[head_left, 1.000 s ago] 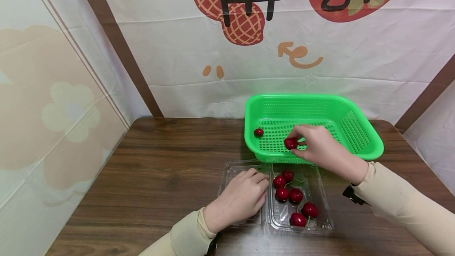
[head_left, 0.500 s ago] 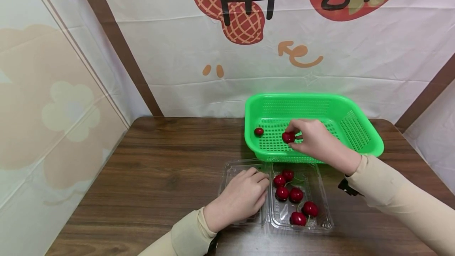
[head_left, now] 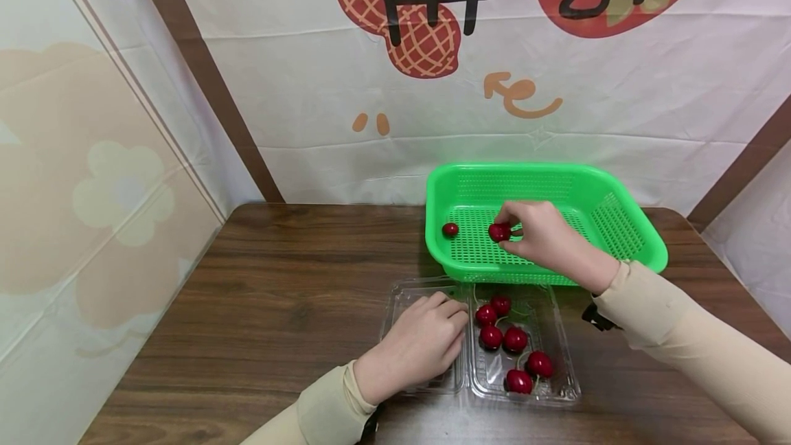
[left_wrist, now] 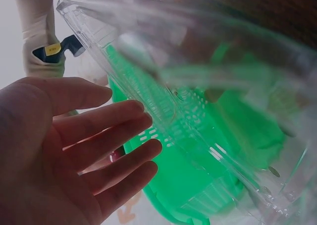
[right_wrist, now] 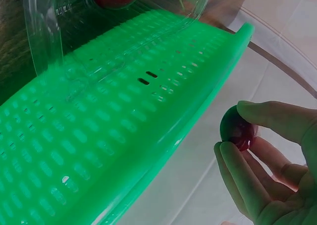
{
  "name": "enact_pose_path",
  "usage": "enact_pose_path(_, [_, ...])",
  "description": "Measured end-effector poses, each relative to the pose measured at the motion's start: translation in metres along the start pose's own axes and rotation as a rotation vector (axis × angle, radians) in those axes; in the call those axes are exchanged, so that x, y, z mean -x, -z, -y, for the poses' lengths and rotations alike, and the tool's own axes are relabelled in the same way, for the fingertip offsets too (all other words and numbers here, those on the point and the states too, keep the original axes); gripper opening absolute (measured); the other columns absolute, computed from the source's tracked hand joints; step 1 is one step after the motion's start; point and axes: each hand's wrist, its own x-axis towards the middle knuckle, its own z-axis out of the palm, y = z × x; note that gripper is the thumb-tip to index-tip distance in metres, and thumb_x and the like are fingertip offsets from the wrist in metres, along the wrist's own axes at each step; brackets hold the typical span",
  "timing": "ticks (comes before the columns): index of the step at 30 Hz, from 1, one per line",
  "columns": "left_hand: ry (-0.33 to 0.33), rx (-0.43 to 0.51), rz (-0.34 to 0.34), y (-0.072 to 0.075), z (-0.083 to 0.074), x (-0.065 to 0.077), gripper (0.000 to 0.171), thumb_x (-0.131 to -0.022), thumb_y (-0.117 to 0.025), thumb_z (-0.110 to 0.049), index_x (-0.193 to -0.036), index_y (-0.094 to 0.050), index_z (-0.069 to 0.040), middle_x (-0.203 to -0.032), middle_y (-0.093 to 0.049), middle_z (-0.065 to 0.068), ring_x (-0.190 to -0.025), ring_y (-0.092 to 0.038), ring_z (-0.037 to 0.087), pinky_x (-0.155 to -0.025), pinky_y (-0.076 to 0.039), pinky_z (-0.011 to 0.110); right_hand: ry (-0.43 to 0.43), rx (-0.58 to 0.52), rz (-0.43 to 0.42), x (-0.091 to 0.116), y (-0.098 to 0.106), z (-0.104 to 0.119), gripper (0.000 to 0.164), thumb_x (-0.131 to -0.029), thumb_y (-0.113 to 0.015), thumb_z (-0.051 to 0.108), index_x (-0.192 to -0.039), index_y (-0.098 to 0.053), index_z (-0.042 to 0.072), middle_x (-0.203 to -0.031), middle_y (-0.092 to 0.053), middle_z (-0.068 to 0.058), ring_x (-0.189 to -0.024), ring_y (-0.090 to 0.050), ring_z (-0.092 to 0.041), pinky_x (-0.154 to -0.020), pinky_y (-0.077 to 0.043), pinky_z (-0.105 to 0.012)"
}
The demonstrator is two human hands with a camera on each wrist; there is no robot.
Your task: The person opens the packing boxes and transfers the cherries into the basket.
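Observation:
Between thumb and fingertips, my right hand (head_left: 546, 233) pinches a dark red cherry (head_left: 500, 232) over the green basket (head_left: 639, 242); the right wrist view shows the same cherry (right_wrist: 237, 128) held by the finger ends. Another cherry (head_left: 450, 230) lies at the left of the basket floor. My left hand (head_left: 420, 342) is over the left half of an opened clear plastic clamshell box (head_left: 565, 362), hiding much of it. Its fingers are loosely extended in the left wrist view, holding nothing. Several cherries (head_left: 515, 340), some with green stems, lie in the box's right half.
The brown wooden table (head_left: 296, 307) carries box and basket, the basket's near wall close behind the box. A white printed cloth (head_left: 309, 88) hangs behind the table, and another cloth (head_left: 111, 225) stands along the left side.
My right hand has moved a little left and farther back over the basket with the cherry in its pinch. The left hand has stayed in place.

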Motion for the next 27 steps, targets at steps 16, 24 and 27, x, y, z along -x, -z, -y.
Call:
enact_pose_path(16, [-0.002, 0.001, 0.008, 0.000, 0.000, 0.000, 0.017, -0.081, -0.057, -0.021, -0.092, -0.067, -0.012, -0.096, -0.066, -0.002, -0.088, -0.053, 0.015, -0.071, -0.048, 0.028, -0.035, -0.008, 0.008, -0.010, -0.001, -0.009, 0.021, -0.068, -0.074, 0.004, -0.085, -0.062, 0.006, -0.082, -0.068, -0.007, -0.075, -0.064, -0.016, -0.062, -0.055, -0.037])
enact_pose_path(24, [-0.005, 0.001, -0.001, 0.000, 0.000, 0.001, 0.016, -0.081, -0.057, -0.020, -0.091, -0.067, -0.012, -0.095, -0.066, -0.002, -0.088, -0.053, 0.015, -0.070, -0.047, 0.027, -0.051, -0.002, 0.026, -0.015, -0.001, -0.012, 0.022, -0.069, -0.074, 0.006, -0.087, -0.063, 0.005, -0.083, -0.068, -0.008, -0.076, -0.064, -0.018, -0.063, -0.054, -0.039])
enact_pose_path(27, [-0.006, 0.002, -0.002, -0.001, 0.000, 0.001, 0.016, -0.081, -0.057, -0.020, -0.091, -0.067, -0.012, -0.095, -0.066, -0.002, -0.087, -0.053, 0.015, -0.070, -0.047, 0.027, -0.051, 0.008, 0.028, -0.017, 0.000, -0.012, 0.022, -0.069, -0.074, 0.006, -0.088, -0.063, 0.005, -0.083, -0.068, -0.009, -0.076, -0.063, -0.019, -0.063, -0.054, -0.039])
